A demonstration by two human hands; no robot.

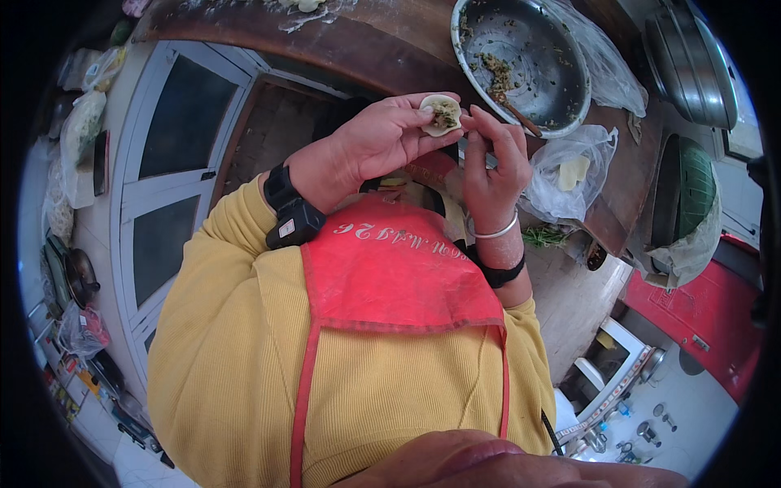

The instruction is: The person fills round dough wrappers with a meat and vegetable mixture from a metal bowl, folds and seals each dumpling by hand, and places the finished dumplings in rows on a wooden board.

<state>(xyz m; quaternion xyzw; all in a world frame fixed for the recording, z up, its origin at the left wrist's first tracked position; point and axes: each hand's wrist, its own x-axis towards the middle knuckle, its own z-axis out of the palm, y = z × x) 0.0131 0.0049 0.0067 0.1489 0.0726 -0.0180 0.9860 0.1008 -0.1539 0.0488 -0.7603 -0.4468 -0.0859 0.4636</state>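
My left hand (381, 131) holds a round dough wrapper (449, 102) between thumb and fingers. A small mound of minced filling with green bits (443, 116) sits on the wrapper, which is cupped and unsealed. My right hand (497, 152) is at the wrapper's right edge, fingers bent and somewhat apart, with nothing visible in them; whether a fingertip touches the dough is unclear. Just beyond it, a metal basin (537, 67) has leftover filling (495, 70) on its bottom and walls. A brown utensil handle (521, 116) leans over the basin's near rim.
A clear plastic bag with pale dough pieces (572, 174) lies right of my right hand on the wooden table (390, 55). Flour and dough (305, 5) are at the far edge. A steel pot (689, 67) and a green basket (695, 186) stand right. A glazed door (183, 122) is left.
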